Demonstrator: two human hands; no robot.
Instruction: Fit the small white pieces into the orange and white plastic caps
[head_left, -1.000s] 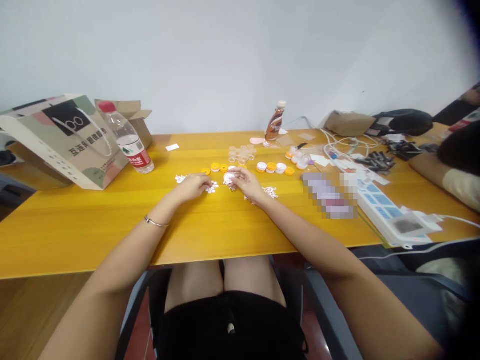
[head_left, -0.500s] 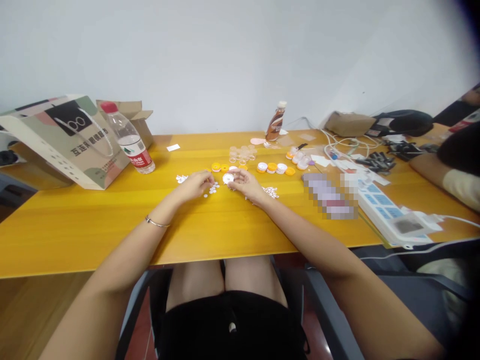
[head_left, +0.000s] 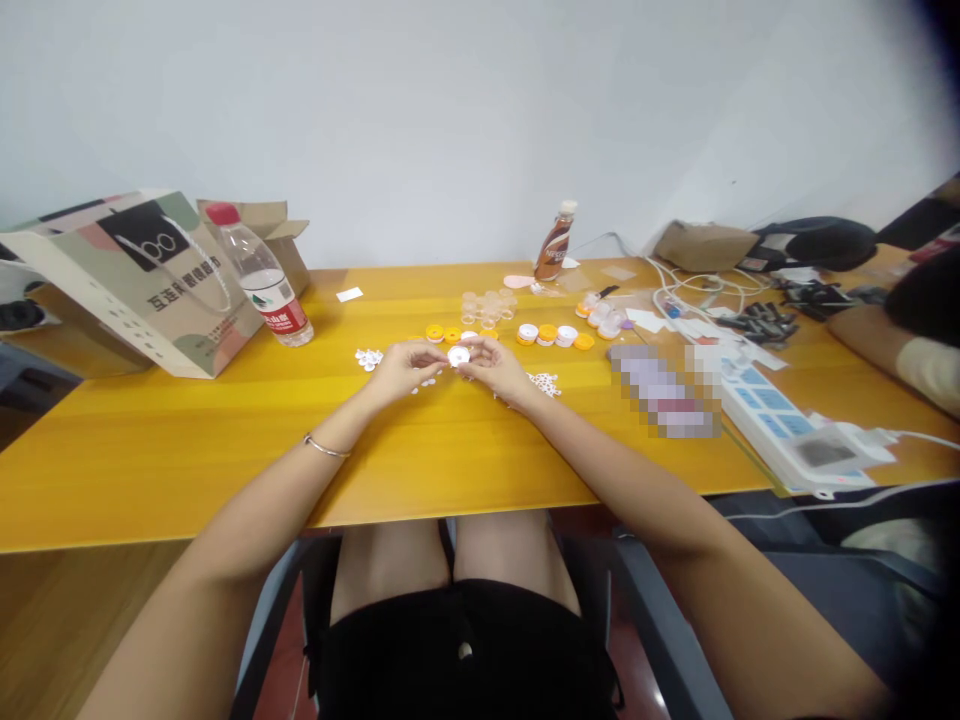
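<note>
My right hand (head_left: 496, 368) pinches a small white round cap (head_left: 458, 355) just above the yellow table (head_left: 187, 440). My left hand (head_left: 405, 366) has its fingers pinched together right beside the cap, its fingertips touching or nearly touching it; what it holds, if anything, is too small to make out. Small white discs (head_left: 366, 358) lie scattered left of my left hand, and a white punched sheet (head_left: 544, 383) lies right of my right hand. Behind my hands sit orange and white caps (head_left: 553, 335) and small clear cups (head_left: 486, 305).
A paper bag (head_left: 142, 275), a water bottle (head_left: 262, 280) and a cardboard box (head_left: 281, 235) stand at the back left. A brown drink bottle (head_left: 556, 243) is at the back centre. Cables, a power strip (head_left: 780, 420) and another person's arm (head_left: 885, 345) occupy the right.
My left hand has moved right from the loose discs up to the cap held in my right hand. The view has shifted slightly.
</note>
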